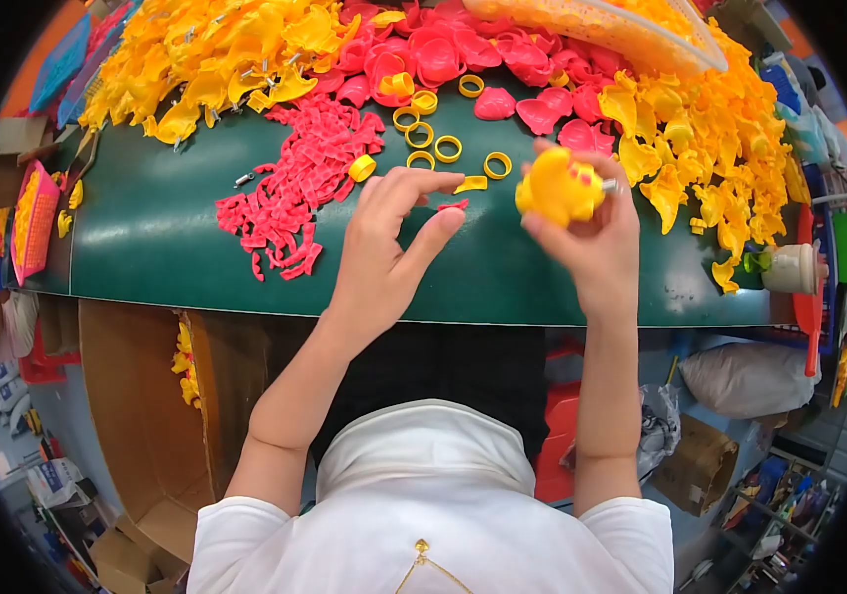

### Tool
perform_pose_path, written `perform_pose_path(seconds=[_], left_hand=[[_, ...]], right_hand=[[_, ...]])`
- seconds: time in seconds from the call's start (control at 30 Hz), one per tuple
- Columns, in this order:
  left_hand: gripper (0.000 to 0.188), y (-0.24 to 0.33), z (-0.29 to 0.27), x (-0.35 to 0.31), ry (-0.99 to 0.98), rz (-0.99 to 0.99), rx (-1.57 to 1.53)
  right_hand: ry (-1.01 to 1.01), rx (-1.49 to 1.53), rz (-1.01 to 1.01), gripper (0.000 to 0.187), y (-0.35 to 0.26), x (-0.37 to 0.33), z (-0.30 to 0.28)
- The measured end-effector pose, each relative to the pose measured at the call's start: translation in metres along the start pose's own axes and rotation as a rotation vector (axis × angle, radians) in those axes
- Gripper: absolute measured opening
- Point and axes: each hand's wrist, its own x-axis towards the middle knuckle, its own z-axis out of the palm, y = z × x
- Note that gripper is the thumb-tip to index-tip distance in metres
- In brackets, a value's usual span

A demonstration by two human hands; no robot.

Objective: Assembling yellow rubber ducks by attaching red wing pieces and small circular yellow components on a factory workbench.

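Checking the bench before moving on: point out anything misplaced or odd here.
Nothing looks damaged. One yellow ring lies apart from the other yellow rings, against the small red pieces. The right hand holds a yellow toy body; the left hand pinches a red piece.

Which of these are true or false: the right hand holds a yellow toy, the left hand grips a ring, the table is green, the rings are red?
1. The right hand holds a yellow toy piece. True.
2. The left hand grips a ring. False: its fingertips pinch a small red piece; the yellow rings lie apart on the table.
3. The table is green. True.
4. The rings are red. False: they are yellow.
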Motion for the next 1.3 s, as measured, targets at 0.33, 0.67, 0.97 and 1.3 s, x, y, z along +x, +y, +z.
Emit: perform_pose_path(seconds=[0.33, 0.67, 0.97, 1.3], left_hand=[[0.011, -0.004, 0.005, -0.023, -0.114, -0.117, 0.043], [0.009, 0.0, 0.006, -0.033, -0.125, -0.059, 0.001], [0.029, 0.006, -0.006, -0.029, -0.181, -0.182, -0.26], [0.072, -0.004, -0.065, -0.08, 0.1, -0.298, -0.782]], right_hand=[[-0.159, -0.13, 0.029, 0.057, 0.047, 0.041, -0.005], [-0.281, -0.941, -0.105, 0.051, 0.017, 0.049, 0.008], [-0.18, -1.036, -0.33, 0.056, 0.03, 0.045, 0.002], [-0.318, -0.745, -0.42, 0.059, -0.004, -0.042, 0.083]])
